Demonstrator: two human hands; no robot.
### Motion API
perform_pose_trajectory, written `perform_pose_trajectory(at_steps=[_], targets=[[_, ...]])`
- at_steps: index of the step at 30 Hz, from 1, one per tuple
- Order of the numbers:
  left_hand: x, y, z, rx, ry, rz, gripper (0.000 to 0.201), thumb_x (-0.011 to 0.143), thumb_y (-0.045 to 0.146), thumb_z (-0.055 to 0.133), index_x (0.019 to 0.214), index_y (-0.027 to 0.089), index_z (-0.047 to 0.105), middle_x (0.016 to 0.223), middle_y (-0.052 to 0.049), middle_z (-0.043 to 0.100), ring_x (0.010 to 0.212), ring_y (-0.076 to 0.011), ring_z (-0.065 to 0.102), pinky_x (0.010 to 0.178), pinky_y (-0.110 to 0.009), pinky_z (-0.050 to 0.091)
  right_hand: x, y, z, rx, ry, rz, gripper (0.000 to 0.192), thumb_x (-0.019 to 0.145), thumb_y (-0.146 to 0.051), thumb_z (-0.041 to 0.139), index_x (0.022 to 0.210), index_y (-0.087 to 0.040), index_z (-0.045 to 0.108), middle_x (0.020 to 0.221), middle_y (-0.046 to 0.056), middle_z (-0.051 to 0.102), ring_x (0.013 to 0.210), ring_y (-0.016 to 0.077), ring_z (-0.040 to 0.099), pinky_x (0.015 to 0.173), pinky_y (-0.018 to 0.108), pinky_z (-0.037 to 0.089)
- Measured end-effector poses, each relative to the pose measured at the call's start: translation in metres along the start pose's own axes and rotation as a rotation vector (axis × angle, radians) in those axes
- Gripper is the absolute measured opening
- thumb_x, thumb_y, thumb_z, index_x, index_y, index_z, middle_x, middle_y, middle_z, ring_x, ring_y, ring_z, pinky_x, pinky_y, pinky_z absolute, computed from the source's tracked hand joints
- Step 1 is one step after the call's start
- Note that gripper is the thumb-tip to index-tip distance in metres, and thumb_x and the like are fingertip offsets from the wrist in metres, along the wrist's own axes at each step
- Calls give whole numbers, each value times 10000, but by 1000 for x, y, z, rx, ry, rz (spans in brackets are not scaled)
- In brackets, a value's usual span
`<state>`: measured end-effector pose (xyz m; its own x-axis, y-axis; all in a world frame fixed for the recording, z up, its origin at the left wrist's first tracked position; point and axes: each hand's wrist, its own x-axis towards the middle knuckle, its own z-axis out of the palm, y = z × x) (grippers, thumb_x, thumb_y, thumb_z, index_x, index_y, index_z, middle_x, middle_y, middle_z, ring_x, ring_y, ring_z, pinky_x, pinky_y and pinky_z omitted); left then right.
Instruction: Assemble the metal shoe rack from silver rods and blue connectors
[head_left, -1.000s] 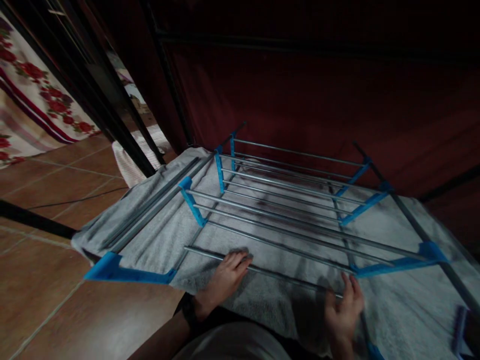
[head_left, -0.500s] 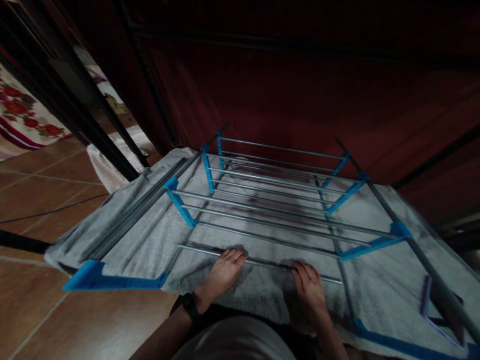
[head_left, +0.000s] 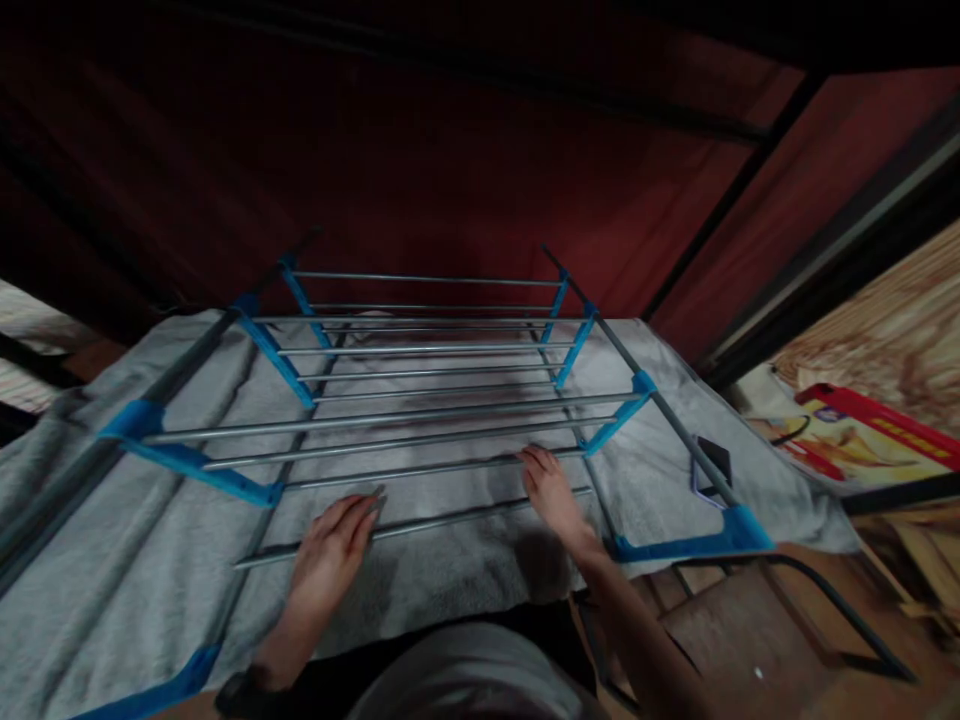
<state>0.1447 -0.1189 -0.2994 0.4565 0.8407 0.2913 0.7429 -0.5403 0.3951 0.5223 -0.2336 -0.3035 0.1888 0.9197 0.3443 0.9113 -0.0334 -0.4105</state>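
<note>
A clothes drying rack part (head_left: 424, 460) with grey metal rods and blue plastic brackets (head_left: 611, 425) lies on a grey blanket. A loose metal rod (head_left: 457, 517) rests across its lower rails near me. My left hand (head_left: 334, 550) is closed over this rod's left part, and a short grey piece (head_left: 380, 490) sticks out at the fingertips; its kind is unclear. My right hand (head_left: 549, 487) has its fingers bent onto the right part of the nearest fixed rod (head_left: 435, 467), above the loose one.
A phone (head_left: 711, 468) lies on the blanket (head_left: 660, 350) beside the right side tube. Farther right is a red and yellow box (head_left: 870, 435). Below it stands a metal-framed chair (head_left: 765, 620). A dark red panel (head_left: 420, 170) rises behind the rack.
The view has turned right, bringing the box and chair in. My right hand has gone from the loose rod to the fixed rod; a grey piece now shows at my left fingertips.
</note>
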Motion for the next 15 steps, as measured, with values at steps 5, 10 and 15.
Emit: perform_pose_trajectory(at_steps=[5, 10, 15], targets=[[-6, -24, -24, 132, 100, -232, 459, 988, 444, 360, 1083, 185, 726, 1114, -137, 723, 1075, -299, 655, 1026, -466, 516, 25, -24, 16, -80, -207, -64, 354, 997, -117, 508, 1305, -195, 666, 1244, 105, 684, 1174, 251, 596, 1157, 473, 401], [-15, -61, -39, 268, 118, -539, 469, 953, 474, 375, 1078, 148, 687, 1003, -156, 675, 1061, -331, 622, 982, -490, 517, 37, -41, 26, -112, -326, -87, 313, 1020, -168, 517, 1287, -211, 674, 1249, 90, 670, 1136, 235, 595, 1052, 392, 458], [-10, -85, -35, 220, 144, -604, 371, 894, 457, 492, 1111, 177, 603, 1011, -137, 697, 1045, -337, 633, 939, -488, 532, 41, -49, 29, -124, -339, -99, 293, 1031, -170, 506, 1270, -189, 675, 1238, 84, 674, 1140, 226, 601, 1070, 383, 454]])
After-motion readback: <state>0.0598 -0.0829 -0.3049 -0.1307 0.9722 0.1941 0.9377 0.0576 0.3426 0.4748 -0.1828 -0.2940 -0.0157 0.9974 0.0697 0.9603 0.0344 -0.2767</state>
